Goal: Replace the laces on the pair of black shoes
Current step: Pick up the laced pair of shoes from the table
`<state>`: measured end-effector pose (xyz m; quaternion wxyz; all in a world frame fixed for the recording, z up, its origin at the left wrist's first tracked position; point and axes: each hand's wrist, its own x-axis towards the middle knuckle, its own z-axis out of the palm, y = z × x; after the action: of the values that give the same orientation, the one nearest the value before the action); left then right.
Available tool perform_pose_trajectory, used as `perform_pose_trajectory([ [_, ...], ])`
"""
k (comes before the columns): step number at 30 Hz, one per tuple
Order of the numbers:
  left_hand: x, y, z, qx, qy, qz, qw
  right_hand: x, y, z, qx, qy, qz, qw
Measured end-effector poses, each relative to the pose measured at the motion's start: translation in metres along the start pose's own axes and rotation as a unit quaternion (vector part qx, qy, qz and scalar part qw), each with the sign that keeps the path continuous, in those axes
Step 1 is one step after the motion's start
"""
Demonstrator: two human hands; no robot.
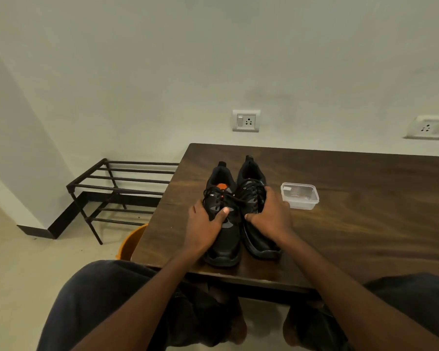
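Two black shoes stand side by side on the dark wooden table [352, 224], toes toward me. The left shoe [223, 249] has an orange patch on its tongue and black laces [226, 197] lying loose across both shoes. My left hand [204, 224] grips the left shoe over its middle, thumb on top. My right hand [270, 216] wraps around the middle of the right shoe [254, 178] from its right side.
A clear plastic box with a lid [299, 195] sits on the table just right of the shoes. A black metal rack [117, 191] stands on the floor to the left. An orange tub [132, 243] peeks out by the table's left edge.
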<state>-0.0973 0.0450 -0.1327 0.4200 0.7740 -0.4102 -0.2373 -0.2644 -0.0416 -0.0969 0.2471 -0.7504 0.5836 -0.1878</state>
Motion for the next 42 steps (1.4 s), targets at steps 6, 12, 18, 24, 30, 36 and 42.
perform_pose_trajectory([
  [6, 0.006, 0.035, -0.022, 0.096, 0.08, 0.141, 0.982, -0.043, -0.01, 0.0, -0.108, 0.102, -0.1, 0.984],
  [12, 0.06, 0.094, -0.02, 0.236, -0.101, 0.332, 0.908, -0.072, -0.038, 0.013, -0.107, 0.013, -0.326, 0.939],
  [18, 0.091, 0.102, 0.016, 0.442, -0.26, 0.391, 0.764, -0.072, -0.043, 0.032, -0.186, -0.059, -0.292, 0.936],
  [24, 0.108, 0.097, 0.007, 0.479, -0.219, 0.414, 0.742, -0.078, -0.049, 0.03, -0.219, -0.068, -0.248, 0.941],
  [30, 0.123, 0.086, -0.038, 0.505, -0.199, 0.303, 0.784, -0.092, -0.048, 0.024, -0.272, -0.041, -0.187, 0.943],
  [36, 0.11, 0.04, -0.086, 0.376, -0.219, 0.209, 0.876, -0.083, -0.045, 0.012, -0.259, -0.061, -0.147, 0.953],
  [42, 0.083, 0.015, -0.114, 0.334, -0.203, 0.138, 0.91, -0.061, -0.05, 0.001, -0.229, -0.099, -0.106, 0.963],
])
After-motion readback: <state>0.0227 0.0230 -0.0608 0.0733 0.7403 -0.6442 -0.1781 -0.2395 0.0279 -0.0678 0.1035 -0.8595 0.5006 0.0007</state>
